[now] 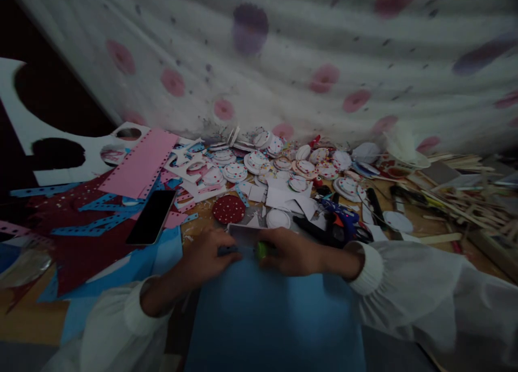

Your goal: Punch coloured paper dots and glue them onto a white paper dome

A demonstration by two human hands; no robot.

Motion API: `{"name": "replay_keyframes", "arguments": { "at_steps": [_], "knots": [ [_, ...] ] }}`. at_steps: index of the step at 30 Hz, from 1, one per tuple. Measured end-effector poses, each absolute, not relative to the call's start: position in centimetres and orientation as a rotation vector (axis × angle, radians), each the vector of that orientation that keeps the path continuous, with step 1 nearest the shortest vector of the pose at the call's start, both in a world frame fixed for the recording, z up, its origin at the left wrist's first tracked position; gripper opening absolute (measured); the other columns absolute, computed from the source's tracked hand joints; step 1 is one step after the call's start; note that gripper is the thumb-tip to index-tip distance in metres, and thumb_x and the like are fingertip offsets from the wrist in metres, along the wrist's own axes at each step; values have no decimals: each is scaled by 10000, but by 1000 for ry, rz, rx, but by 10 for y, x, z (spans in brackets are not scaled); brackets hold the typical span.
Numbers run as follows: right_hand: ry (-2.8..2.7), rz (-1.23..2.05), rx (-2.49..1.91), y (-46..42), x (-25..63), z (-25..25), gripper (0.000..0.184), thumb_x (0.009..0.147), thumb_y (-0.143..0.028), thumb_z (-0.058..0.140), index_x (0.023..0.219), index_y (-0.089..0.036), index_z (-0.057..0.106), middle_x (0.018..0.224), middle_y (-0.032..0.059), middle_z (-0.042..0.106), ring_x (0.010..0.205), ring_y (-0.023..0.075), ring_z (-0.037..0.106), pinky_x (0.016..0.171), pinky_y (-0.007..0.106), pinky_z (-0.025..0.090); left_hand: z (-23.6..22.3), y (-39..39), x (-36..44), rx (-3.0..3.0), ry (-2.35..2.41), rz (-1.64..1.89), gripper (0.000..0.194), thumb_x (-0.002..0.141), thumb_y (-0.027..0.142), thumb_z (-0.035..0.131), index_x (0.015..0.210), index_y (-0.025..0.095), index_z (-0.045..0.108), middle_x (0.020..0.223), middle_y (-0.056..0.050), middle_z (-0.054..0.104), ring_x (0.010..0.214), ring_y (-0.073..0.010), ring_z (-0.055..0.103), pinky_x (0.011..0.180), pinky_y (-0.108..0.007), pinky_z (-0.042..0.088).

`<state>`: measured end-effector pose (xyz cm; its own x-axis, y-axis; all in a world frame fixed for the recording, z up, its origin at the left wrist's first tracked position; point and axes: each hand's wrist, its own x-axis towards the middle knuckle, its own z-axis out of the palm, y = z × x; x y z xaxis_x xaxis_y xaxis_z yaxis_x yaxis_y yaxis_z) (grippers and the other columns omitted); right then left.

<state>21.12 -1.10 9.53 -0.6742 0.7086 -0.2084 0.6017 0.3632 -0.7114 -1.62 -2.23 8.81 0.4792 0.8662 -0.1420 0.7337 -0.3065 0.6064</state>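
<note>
A large blue sheet lies in front of me, under both hands. My right hand is closed around a small bright green object; blur hides its kind. At the far edge of the sheet, my left hand has its thumb and fingers closed on a narrow dark blue piece, too smeared to name. Between the hands shows a pale flat piece. Just beyond them are a dark red dotted disc and a white paper disc.
A phone lies left among paper offcuts and a pink sheet. Several layered paper discs are heaped at the back. A blue glue gun lies right, near wooden sticks. A flowered curtain hangs behind.
</note>
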Motion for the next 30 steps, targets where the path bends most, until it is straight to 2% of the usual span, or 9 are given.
{"name": "replay_keyframes", "arguments": {
  "at_steps": [4,7,9,12,14,17,21,26,30],
  "knots": [
    [-2489,1172,-1153,-12,212,91,485,725,-147,652,1206,-211,640,1010,54,723,879,219,643,741,291,472,98,-24,-15,2163,1298,187,149,811,288,661,885,179,729,929,-59,756,903,-250,671,821,-351,473],
    [-2505,1156,-1145,-13,210,92,505,730,-163,644,1233,-208,622,1046,65,721,890,227,653,756,309,478,112,-24,-5,2407,1261,227,352,777,456,698,1037,219,703,1059,-71,729,1025,-301,628,958,-459,402],
    [-2514,1136,-1174,-14,208,95,477,745,-176,635,1222,-178,623,1092,96,715,926,242,657,773,318,479,119,-22,4,2534,1238,224,507,725,614,689,1008,193,706,1020,-102,722,993,-331,623,949,-502,388],
    [-2540,1125,-1240,-16,205,101,424,751,-180,632,1173,-135,636,1109,136,710,961,268,659,782,327,475,122,-16,19,2613,1146,117,561,685,704,662,791,157,719,789,-107,714,795,-317,647,853,-488,424],
    [-2551,1117,-1286,-16,204,104,382,744,-172,624,1122,-128,649,1044,130,722,902,259,669,736,311,472,121,-13,25,2599,1131,35,517,706,674,659,684,159,710,659,-89,684,689,-296,641,784,-458,440],
    [-2533,1101,-1305,-17,206,105,351,747,-163,602,1092,-125,653,971,113,726,811,224,669,676,281,462,120,-11,28,2443,1160,25,381,759,555,664,735,181,734,658,-61,696,656,-262,638,686,-377,445],
    [-2501,1107,-1260,-19,208,102,409,736,-128,590,1141,-124,647,1056,125,721,907,238,671,769,294,480,119,-14,26,2273,1196,34,351,740,547,672,774,205,744,641,-22,680,627,-218,614,577,-302,405],
    [-2448,1152,-1152,-21,206,102,467,701,-90,590,1159,-150,656,1080,98,730,926,226,679,801,293,491,114,-16,23,2251,1237,56,352,699,553,708,744,205,743,626,-18,630,681,-228,601,571,-291,395],
    [-2445,1152,-1101,-19,206,100,440,723,-86,579,1150,-150,661,1057,95,734,899,220,687,775,286,494,110,-12,24,2196,1194,27,349,688,542,718,766,203,746,664,-38,679,711,-247,618,602,-309,411]
  ]
}}
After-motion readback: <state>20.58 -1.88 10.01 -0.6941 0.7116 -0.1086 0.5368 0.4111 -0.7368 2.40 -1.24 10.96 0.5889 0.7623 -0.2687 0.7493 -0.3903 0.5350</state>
